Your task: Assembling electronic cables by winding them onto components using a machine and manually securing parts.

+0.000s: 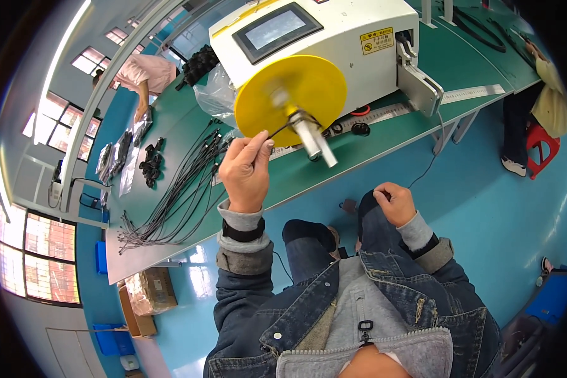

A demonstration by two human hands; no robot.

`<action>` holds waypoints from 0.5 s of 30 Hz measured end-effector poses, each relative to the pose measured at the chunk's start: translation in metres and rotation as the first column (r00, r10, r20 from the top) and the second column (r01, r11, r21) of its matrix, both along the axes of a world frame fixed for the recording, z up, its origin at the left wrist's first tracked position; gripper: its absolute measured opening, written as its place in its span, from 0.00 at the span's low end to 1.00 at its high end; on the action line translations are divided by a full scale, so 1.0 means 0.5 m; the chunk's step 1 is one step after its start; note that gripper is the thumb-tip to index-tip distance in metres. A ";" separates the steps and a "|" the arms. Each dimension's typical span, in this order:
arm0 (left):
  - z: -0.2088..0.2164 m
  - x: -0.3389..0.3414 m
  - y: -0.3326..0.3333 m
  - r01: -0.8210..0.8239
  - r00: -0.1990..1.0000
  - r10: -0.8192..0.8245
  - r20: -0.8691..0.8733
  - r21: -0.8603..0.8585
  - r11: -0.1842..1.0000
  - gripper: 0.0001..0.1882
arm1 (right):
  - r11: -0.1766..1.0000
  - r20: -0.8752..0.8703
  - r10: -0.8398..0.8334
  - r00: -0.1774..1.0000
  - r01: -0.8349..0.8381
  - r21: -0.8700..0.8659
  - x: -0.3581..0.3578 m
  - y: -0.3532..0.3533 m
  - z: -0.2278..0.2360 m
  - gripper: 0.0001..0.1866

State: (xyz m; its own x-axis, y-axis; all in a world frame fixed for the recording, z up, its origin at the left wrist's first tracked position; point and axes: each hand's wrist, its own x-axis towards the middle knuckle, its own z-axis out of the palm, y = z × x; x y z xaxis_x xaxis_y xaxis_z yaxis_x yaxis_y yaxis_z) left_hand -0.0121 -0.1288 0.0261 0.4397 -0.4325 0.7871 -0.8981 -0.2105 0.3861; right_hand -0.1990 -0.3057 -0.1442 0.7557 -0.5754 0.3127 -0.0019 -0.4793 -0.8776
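A white winding machine (372, 72) stands on the green table, with a yellow disc (327, 88) on its front. Metal prongs (312, 140) stick out from the disc's middle, blurred near the hub. My left hand (246, 173) is closed in a pinch on a thin black cable (280, 130), which runs to the prongs and wraps round them. Left of that hand lies a bundle of black cables (183, 183) with grey ends. My right hand (397, 205) rests by my right knee, fingers curled; whatever they hold, if anything, is hidden.
A steel ruler (472, 94) lies along the front of the table (283, 187). Black coiled pieces (151, 165) and bagged parts (123, 151) sit at left. One person (146, 74) reaches over the far left end; another (551, 94) is at right by a red stool (540, 148).
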 end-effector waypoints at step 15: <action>-0.065 -0.061 -0.044 0.040 0.981 -0.071 -0.182 -0.168 0.985 0.08 | 0.993 -0.037 0.046 0.998 -0.042 0.110 0.011 -0.001 0.012 0.05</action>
